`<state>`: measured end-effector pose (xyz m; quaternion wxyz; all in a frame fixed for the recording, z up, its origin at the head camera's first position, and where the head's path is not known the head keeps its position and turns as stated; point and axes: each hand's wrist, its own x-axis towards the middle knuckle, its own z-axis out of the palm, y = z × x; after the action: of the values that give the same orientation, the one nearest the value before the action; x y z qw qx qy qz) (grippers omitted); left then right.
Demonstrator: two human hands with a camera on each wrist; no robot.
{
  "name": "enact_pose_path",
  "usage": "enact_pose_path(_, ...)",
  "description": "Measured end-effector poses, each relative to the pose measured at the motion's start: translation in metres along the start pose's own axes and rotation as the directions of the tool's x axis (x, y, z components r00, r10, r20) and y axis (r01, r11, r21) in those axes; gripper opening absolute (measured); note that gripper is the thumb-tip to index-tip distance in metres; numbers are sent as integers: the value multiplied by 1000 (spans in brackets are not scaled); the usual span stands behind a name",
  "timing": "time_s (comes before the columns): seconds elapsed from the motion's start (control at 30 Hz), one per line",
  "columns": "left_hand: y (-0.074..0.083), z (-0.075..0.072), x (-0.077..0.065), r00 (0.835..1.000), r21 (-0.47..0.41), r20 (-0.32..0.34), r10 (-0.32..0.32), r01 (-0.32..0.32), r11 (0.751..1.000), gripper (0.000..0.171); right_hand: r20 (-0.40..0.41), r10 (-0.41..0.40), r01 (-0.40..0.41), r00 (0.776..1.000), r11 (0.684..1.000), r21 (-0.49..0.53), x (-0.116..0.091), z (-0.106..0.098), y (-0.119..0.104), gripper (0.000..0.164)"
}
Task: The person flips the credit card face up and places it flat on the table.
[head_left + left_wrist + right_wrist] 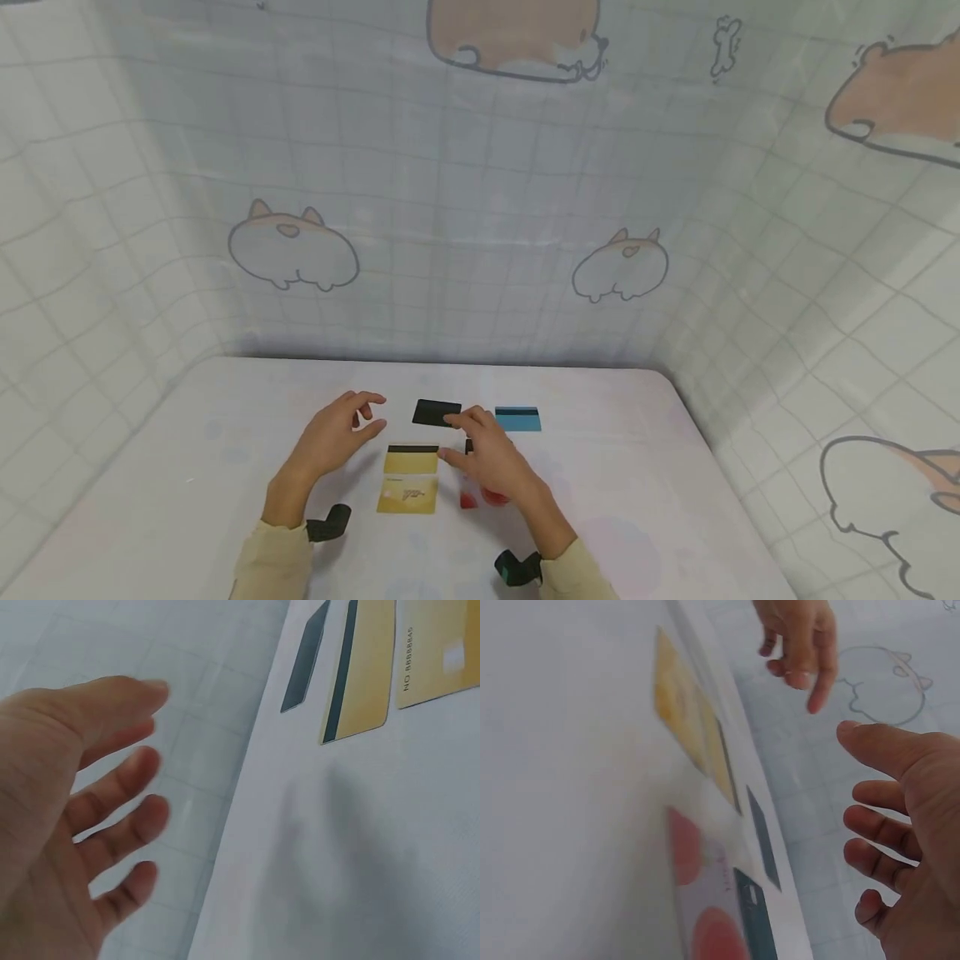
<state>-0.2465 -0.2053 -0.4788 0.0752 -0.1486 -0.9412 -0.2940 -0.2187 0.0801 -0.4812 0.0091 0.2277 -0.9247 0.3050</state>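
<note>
My left hand hovers left of the cards, its fingers bent loosely and nothing in them. Over the right-hand cards is my right hand, also holding nothing, with fingers spread in the right wrist view. A black card lies at the back, overlapped in the head view by a right fingertip. Between the hands lie a gold card with a dark stripe and, just nearer, a gold card with printed digits. A whitish card with red circles and a dark card lie partly hidden beneath my right hand in the head view.
A blue card with a dark stripe lies at the back right of the white table. A gridded curtain with cartoon dogs surrounds the table's back and sides. Dark wrist-worn devices sit at both sleeves.
</note>
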Motion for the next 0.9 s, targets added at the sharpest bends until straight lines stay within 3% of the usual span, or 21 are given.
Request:
enact_pose_path(0.1,-1,2,1,996,-61,86,-9,14,998,45,7,-5,5,1000,999,36,7,0,6,57)
enact_pose_path(0.2,-2,6,1,979,-110,200,-35,58,992,53,30,8,-9,1000,999,38,12,6,11,57)
enact_pose_path(0.37,-4,13,3,948,-70,306,-85,112,991,62,44,40,-36,998,994,-103,18,18,18,55)
enact_pose_path(0.57,-6,23,5,943,-6,324,-80,86,996,59,41,53,-40,998,961,-272,21,27,20,53)
enact_pose_path(0.9,-10,33,5,954,43,290,-80,71,997,51,65,48,-23,997,939,-342,29,36,25,52)
